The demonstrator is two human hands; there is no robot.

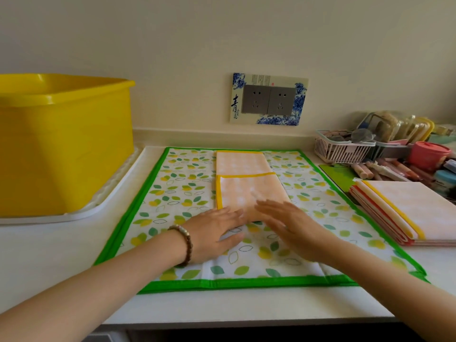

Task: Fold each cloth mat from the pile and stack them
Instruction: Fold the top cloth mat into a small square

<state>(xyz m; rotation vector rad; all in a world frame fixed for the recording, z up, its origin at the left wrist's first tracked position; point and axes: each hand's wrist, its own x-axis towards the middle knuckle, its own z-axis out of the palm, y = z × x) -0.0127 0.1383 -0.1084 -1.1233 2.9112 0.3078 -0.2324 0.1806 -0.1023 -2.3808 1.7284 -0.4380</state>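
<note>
- The orange mat (pixel 249 191), edged in yellow tape, lies in the middle of the counter on top of a spread leaf-print mat (pixel 182 193) with a green border. It is already folded into a long narrow strip. Its near half is doubled over, so a taped edge crosses the strip midway.
- My left hand (pixel 217 230) lies flat with its fingers straight. It rests on the leaf-print mat, and its fingertips touch the near left corner of the strip. It grips nothing.
- My right hand (pixel 288 223) is also flat and spread, palm down over the strip's near right end. It holds nothing. It is slightly blurred, so I cannot tell how firmly it presses.
- I judge the cloth light, thin and limp. It will sag if I lift it by one point, and the layers may slide apart.
- The taped edges look like the firmest parts. I would pinch both near corners through all layers and carry them to the far end.
- The stack of folded mats (pixel 404 213) sits to the right, well apart, with its folds facing me.
- The only writing I can read is on the blue-flowered socket surround (pixel 269 98) on the wall, a large character 青. The smaller characters beside it are too small to read.
- A yellow tub (pixel 61 144) stands on a white tray (pixel 118 191) at left. I see no label on it.
</note>
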